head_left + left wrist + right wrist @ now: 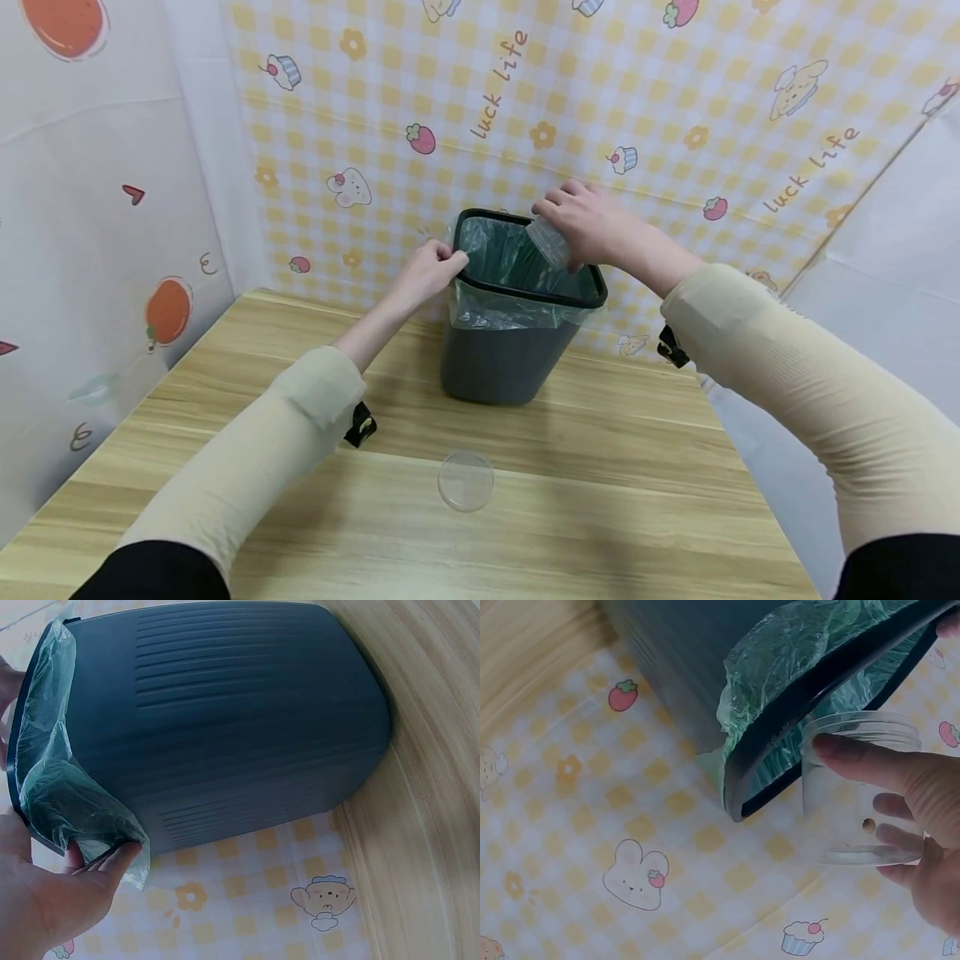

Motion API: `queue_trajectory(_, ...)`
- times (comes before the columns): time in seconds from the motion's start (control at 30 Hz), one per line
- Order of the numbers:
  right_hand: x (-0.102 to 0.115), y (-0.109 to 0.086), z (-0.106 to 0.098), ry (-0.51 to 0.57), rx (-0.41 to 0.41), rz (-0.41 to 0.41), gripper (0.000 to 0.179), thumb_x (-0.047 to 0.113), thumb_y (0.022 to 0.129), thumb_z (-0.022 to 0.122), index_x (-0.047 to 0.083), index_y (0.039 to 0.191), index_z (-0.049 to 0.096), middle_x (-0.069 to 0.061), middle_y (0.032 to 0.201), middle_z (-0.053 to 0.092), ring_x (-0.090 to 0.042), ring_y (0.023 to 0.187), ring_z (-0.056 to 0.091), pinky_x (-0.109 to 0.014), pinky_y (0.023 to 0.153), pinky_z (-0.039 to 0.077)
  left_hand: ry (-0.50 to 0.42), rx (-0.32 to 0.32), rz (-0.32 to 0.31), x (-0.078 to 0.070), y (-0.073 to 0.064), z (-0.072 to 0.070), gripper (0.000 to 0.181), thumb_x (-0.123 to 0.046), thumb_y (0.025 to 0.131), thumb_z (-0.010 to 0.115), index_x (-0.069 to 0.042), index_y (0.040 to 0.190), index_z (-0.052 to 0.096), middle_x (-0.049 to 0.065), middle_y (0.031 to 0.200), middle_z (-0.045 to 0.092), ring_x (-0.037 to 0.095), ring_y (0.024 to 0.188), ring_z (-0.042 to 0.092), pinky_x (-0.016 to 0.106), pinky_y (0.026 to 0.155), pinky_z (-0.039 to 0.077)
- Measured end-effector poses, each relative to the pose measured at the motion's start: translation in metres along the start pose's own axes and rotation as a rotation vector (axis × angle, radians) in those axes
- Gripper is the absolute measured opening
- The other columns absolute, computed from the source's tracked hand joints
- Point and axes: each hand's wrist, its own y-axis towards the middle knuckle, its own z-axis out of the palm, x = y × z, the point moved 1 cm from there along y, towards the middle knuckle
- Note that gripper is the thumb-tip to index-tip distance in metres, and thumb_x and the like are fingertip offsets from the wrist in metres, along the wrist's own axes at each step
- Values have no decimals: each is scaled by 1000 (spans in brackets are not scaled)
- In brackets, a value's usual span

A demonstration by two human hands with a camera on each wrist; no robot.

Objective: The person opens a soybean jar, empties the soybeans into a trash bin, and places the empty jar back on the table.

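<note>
A dark grey trash can (495, 362) with a black rim stands on the table, leaning right, its translucent green bin liner (517, 312) folded over the rim. At the rim's left corner, my left hand (435, 271) grips the edge, thumb and fingers on the liner (82, 806). My right hand (588, 225) holds a clear plastic jar (549, 242), tipped over the can's opening. In the right wrist view, the jar (836, 817) has a threaded, uncovered mouth beside the rim, and a small brown bit (868, 824) shows in it.
A round clear lid (466, 481) lies on the wooden table (360, 517) in front of the can. Close behind the can hangs a yellow checked cloth (390, 192) with printed figures; a white patterned cloth (97, 208) is on the left.
</note>
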Motion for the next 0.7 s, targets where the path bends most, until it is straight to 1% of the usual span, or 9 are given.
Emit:
queue_trajectory(0.13,1,0,3,-71,-55,-64,87,19,62,98,2,135,55,-21,133,61,-44,130,49,-58,114,39,2,1,2,0,0,0,42,-36,99,48,-2,124,53,15,116,56,27,100,52,32,81,40)
queue_trajectory(0.2,1,-1,5,-130,-91,-104,70,13,72,92,2,131,57,-20,130,63,-43,129,51,-57,112,40,4,1,3,-1,-1,0,43,-36,99,48,-2,124,53,14,116,56,27,100,52,31,81,40)
queue_trajectory(0.27,2,-1,7,-184,-121,-138,52,5,82,83,3,128,58,-19,129,64,-42,129,51,-56,110,41,1,2,4,-1,-1,0,43,-36,99,48,-2,123,53,14,115,56,26,99,52,31,81,40)
queue_trajectory(0.3,3,-1,7,-203,-132,-151,46,1,85,78,3,127,59,-19,129,64,-41,129,51,-56,109,41,0,1,5,-1,-1,0,43,-36,99,48,-2,123,53,14,115,56,26,99,52,31,81,40)
queue_trajectory(0.37,4,-1,8,-229,-143,-164,41,-7,90,68,4,128,60,-18,131,63,-41,131,50,-57,108,40,-1,0,5,-1,-1,0,42,-36,99,48,-2,123,53,14,114,56,26,98,52,31,80,40)
queue_trajectory(0.47,6,0,8,-231,-133,-141,52,2,84,80,6,132,59,-17,132,62,-41,131,49,-58,108,40,-6,2,4,0,-1,0,41,-36,99,48,-2,122,53,14,113,56,26,97,52,32,80,40)
queue_trajectory(0.6,7,1,6,-226,-102,-83,76,18,70,94,8,135,57,-17,132,62,-41,128,51,-59,105,42,-6,2,2,0,-1,0,42,-37,98,48,-3,123,53,14,113,56,26,98,52,32,81,40)
queue_trajectory(0.7,8,2,5,-216,-75,-52,81,25,68,97,9,137,56,-17,134,62,-42,128,51,-59,104,42,-1,2,1,-1,-2,-1,43,-37,98,48,-3,123,54,14,115,57,26,99,53,32,82,41)
